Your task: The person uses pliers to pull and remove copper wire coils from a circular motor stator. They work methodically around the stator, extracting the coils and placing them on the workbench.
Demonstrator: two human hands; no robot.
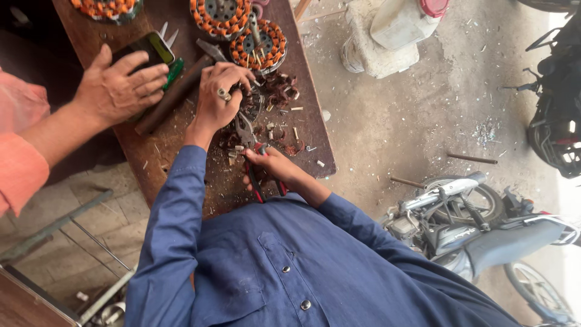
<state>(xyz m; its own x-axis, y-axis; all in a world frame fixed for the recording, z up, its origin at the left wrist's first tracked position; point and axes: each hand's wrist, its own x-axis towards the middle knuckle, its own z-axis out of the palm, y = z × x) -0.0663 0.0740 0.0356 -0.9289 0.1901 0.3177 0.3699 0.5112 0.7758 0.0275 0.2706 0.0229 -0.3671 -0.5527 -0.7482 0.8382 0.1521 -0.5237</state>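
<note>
My left hand (pixel 219 92) presses down on a dark round motor stator (pixel 253 104) on the wooden table (pixel 311 130). My right hand (pixel 273 165) grips red-handled pliers (pixel 254 181), whose jaws reach up to the stator's lower edge. Clumps of dark burnt wire (pixel 279 88) and cut bits lie around the stator. A hammer (pixel 175 94) with a wooden handle lies just left of my left hand.
Another person's hand (pixel 118 85), on an arm in an orange sleeve, rests on a phone (pixel 152 48). Three stators wound with orange wire (pixel 260 45) sit at the table's far end. A white canister (pixel 399 21) and a motorcycle (pixel 466 224) stand on the dusty ground.
</note>
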